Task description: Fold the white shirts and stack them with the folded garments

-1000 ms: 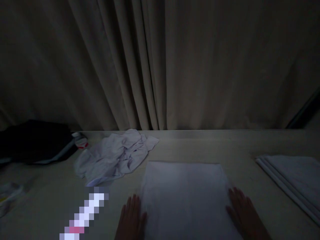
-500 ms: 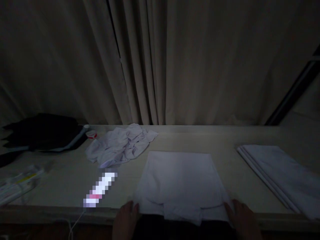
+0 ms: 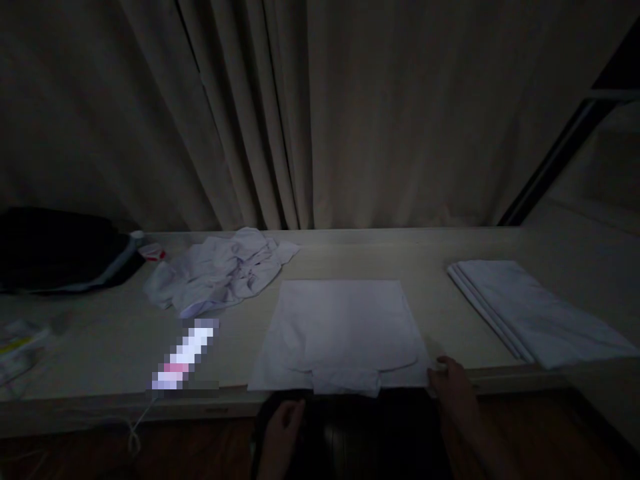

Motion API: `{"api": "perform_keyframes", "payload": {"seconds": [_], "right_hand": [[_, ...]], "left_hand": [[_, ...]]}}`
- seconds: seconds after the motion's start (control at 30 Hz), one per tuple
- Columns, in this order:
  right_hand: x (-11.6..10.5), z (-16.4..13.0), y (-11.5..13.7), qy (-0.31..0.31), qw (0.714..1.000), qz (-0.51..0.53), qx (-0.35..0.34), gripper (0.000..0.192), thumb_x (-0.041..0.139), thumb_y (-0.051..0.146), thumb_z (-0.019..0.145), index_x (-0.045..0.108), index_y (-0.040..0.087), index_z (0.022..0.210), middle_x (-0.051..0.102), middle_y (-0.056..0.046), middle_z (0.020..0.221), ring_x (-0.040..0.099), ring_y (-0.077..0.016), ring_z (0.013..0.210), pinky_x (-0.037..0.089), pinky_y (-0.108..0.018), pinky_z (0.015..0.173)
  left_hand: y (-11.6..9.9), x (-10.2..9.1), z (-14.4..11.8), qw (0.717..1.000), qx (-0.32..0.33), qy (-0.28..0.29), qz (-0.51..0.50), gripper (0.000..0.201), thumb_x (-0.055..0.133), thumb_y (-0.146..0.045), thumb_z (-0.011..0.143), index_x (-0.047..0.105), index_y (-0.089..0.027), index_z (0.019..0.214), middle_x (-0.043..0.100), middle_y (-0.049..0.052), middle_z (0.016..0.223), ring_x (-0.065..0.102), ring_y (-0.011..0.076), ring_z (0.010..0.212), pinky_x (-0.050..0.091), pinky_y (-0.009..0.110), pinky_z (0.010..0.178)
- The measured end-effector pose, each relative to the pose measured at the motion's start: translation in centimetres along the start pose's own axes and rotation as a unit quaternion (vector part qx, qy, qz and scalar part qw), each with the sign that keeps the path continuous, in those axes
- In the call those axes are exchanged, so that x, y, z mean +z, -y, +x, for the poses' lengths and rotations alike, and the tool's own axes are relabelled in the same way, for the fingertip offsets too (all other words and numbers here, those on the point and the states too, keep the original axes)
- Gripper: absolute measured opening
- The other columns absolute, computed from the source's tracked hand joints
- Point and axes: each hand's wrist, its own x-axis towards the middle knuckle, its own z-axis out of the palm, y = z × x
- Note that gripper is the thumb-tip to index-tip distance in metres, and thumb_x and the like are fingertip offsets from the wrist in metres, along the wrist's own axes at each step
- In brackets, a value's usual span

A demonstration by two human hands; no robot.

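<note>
The flat, pale folded cloth point(image 3: 343, 333) lies at the bench's point(image 3: 100, 347) near edge. The right hand point(image 3: 453, 393) pinches its near right corner; the left hand point(image 3: 280, 437) hangs loosely curled below the edge, holding nothing. The folding step seems underway, so the left should take the other corner.

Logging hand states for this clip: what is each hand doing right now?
Left hand: below the table edge, fingers curled, touching nothing visible; too dark to tell more.
Right hand: at the near right corner of the folded cloth; grip unclear.
</note>
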Motion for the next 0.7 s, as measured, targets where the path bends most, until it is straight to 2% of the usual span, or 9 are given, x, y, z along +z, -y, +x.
{"api": "perform_keyframes", "payload": {"seconds": [0.03, 0.1, 0.2, 0.27, 0.33, 0.43, 0.5, 0.63, 0.7], "right_hand": [[0.2, -0.8, 0.9, 0.015, 1.0, 0.007, -0.019, 0.038, 0.045, 0.048, 0.076, 0.054, 0.017, 0.097, 0.064, -0.014, 0.094, 0.062, -0.0268, 0.085, 0.047, -0.04, 0.079], [1.0, -2.7, 3.1, 0.108, 0.993, 0.044, -0.033, 0.03, 0.044, 0.046, 0.08, 0.056, 0.021, 0.091, 0.065, -0.008, 0.084, 0.062, -0.0231, 0.077, 0.049, -0.035, 0.073], [2.8, -4.9, 6.0, 0.232, 0.968, 0.085, -0.051, 0.029, 0.042, 0.041, 0.084, 0.059, 0.022, 0.097, 0.068, -0.005, 0.085, 0.063, -0.0202, 0.078, 0.049, -0.031, 0.073], [3.7, -5.3, 7.2, 0.249, 0.961, 0.067, -0.1, 0.032, 0.043, 0.035, 0.084, 0.059, 0.022, 0.109, 0.068, -0.007, 0.102, 0.062, -0.0205, 0.093, 0.046, -0.031, 0.085], [4.0, -4.6, 8.0, 0.272, 0.949, 0.016, -0.156, 0.031, 0.044, 0.029, 0.084, 0.06, 0.022, 0.11, 0.065, -0.007, 0.111, 0.059, -0.0208, 0.102, 0.043, -0.032, 0.091], [3.6, -2.7, 8.8, 0.306, 0.929, -0.073, -0.194, 0.024, 0.043, 0.026, 0.085, 0.064, 0.022, 0.096, 0.069, -0.006, 0.1, 0.061, -0.0203, 0.095, 0.043, -0.03, 0.083], [3.0, -1.5, 9.2, 0.305, 0.926, -0.098, -0.201, 0.024, 0.041, 0.028, 0.087, 0.064, 0.021, 0.091, 0.069, -0.006, 0.093, 0.062, -0.0196, 0.088, 0.043, -0.029, 0.077], [2.5, -0.5, 9.4, 0.318, 0.917, -0.093, -0.223, 0.024, 0.044, 0.031, 0.086, 0.063, 0.023, 0.098, 0.07, -0.004, 0.092, 0.063, -0.0182, 0.085, 0.041, -0.027, 0.073], [2.5, -0.5, 9.4, 0.335, 0.906, -0.103, -0.237, 0.026, 0.051, 0.03, 0.082, 0.062, 0.024, 0.104, 0.071, -0.004, 0.095, 0.064, -0.0192, 0.087, 0.041, -0.027, 0.073]], "left_hand": [[-0.1, 1.2, -0.5, 1.0, -0.009, 0.023, -0.008, 0.061, 0.043, -0.076, 0.066, 0.057, -0.018, 0.078, 0.061, 0.001, 0.062, 0.06, 0.0192, 0.056, 0.049, 0.033, 0.055], [-0.4, 2.6, -1.0, 1.0, -0.001, 0.02, 0.002, 0.058, 0.042, -0.072, 0.071, 0.058, -0.017, 0.083, 0.062, 0.002, 0.066, 0.061, 0.019, 0.059, 0.049, 0.033, 0.057], [-1.8, 2.7, -0.9, 0.99, 0.094, -0.013, 0.099, 0.043, 0.042, -0.055, 0.082, 0.059, -0.019, 0.096, 0.066, 0.006, 0.089, 0.063, 0.0206, 0.084, 0.05, 0.034, 0.079], [-3.1, 2.0, -0.4, 0.963, 0.181, 0.025, 0.199, 0.037, 0.042, -0.044, 0.086, 0.057, -0.022, 0.111, 0.063, 0.007, 0.103, 0.062, 0.0201, 0.095, 0.047, 0.034, 0.086], [-4.5, 1.6, 0.3, 0.914, 0.247, 0.101, 0.304, 0.036, 0.043, -0.036, 0.087, 0.054, -0.027, 0.12, 0.06, 0.006, 0.111, 0.061, 0.019, 0.097, 0.046, 0.032, 0.086], [-6.1, 1.7, 1.5, 0.849, 0.266, 0.174, 0.422, 0.026, 0.042, -0.031, 0.087, 0.06, -0.025, 0.104, 0.061, 0.005, 0.103, 0.062, 0.0175, 0.091, 0.046, 0.028, 0.079], [-6.7, 2.0, 2.3, 0.836, 0.262, 0.179, 0.448, 0.025, 0.039, -0.03, 0.088, 0.061, -0.022, 0.094, 0.062, 0.005, 0.096, 0.062, 0.0169, 0.087, 0.045, 0.027, 0.076], [-6.8, 2.5, 3.3, 0.831, 0.274, 0.182, 0.449, 0.024, 0.043, -0.03, 0.086, 0.058, -0.022, 0.102, 0.062, 0.006, 0.099, 0.062, 0.0175, 0.087, 0.044, 0.027, 0.075], [-6.7, 2.5, 3.7, 0.827, 0.279, 0.189, 0.45, 0.022, 0.042, -0.029, 0.085, 0.059, -0.022, 0.098, 0.063, 0.005, 0.098, 0.062, 0.0174, 0.085, 0.044, 0.027, 0.074]]}}
